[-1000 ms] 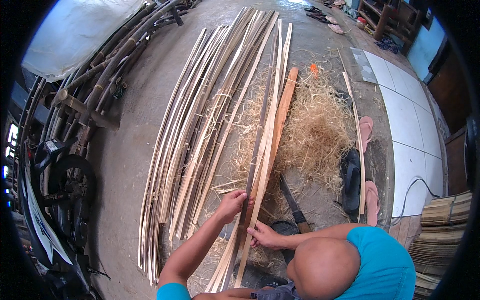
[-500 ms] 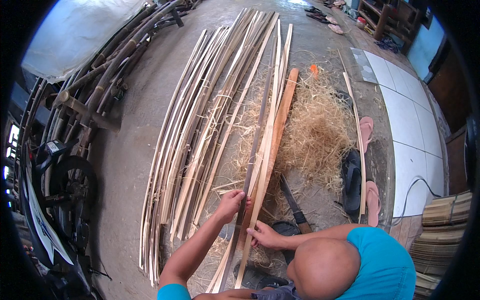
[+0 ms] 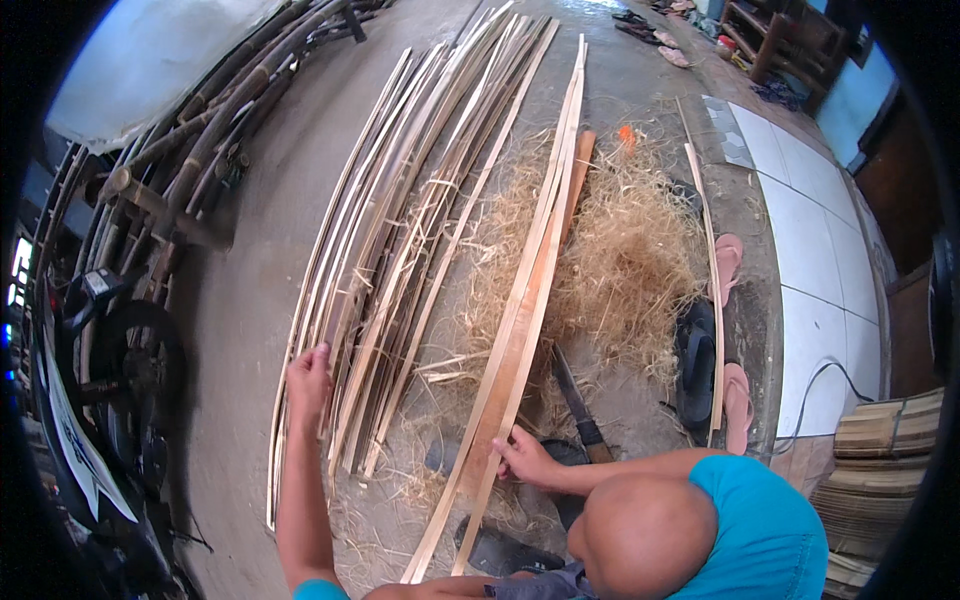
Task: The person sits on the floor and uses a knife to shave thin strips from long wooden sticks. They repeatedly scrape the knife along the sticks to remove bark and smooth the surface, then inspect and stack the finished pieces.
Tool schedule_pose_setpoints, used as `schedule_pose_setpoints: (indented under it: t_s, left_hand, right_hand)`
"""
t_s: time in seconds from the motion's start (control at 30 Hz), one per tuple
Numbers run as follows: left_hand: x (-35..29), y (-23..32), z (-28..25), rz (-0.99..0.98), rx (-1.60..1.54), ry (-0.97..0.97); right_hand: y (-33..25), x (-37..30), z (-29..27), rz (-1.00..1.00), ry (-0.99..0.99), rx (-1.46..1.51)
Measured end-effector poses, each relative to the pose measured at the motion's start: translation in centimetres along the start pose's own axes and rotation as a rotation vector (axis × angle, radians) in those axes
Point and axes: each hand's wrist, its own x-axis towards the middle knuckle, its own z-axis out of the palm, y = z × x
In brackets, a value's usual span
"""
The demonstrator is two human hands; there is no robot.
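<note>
Over the left part of a long bundle of bamboo strips (image 3: pixel 420 230), my left hand (image 3: pixel 308 385) is closed on a dark, thin bamboo strip (image 3: pixel 375 235), blurred along its length. My right hand (image 3: pixel 525 462) pinches the edge of a pale bamboo strip (image 3: pixel 530 345). A second pale strip (image 3: pixel 480 410) runs beside it on the left, and the two come together at the far end. Under both lies a reddish-brown wooden board (image 3: pixel 505 400), sloping away from me. Near my right hand, a long-bladed knife (image 3: pixel 572 390) with a dark wrapped handle rests on the floor.
Curly shavings (image 3: pixel 635 270) are heaped right of the board. Black sandals (image 3: pixel 698 360) and pink sandals (image 3: pixel 735 400) lie along the tiled step (image 3: pixel 820 330). Bundled slats (image 3: pixel 880 470) stand at the lower right. Bamboo poles (image 3: pixel 190 170) and a motorbike (image 3: pixel 110 400) are at left.
My left hand has carried the dark strip leftward from the board to the bundle. My right hand stays by the board, on the pale strip.
</note>
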Motion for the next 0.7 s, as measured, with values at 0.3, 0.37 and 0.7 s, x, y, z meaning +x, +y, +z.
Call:
schedule_pose_setpoints:
  t_s: [0.3,0.37,0.7]
  left_hand:
    - [1.8,-9.3,-8.9,0.185,0.646,0.217]
    - [0.0,-9.1,-6.2,0.392,0.949,0.261]
    - [-12.6,-9.2,13.9,0.16,0.484,-0.749]
  right_hand:
    - [1.2,1.2,-0.6,-0.144,0.113,-0.103]
    - [2.4,0.9,-1.3,-0.182,0.145,-0.091]
    - [1.6,0.7,-0.8,-0.194,0.14,-0.137]
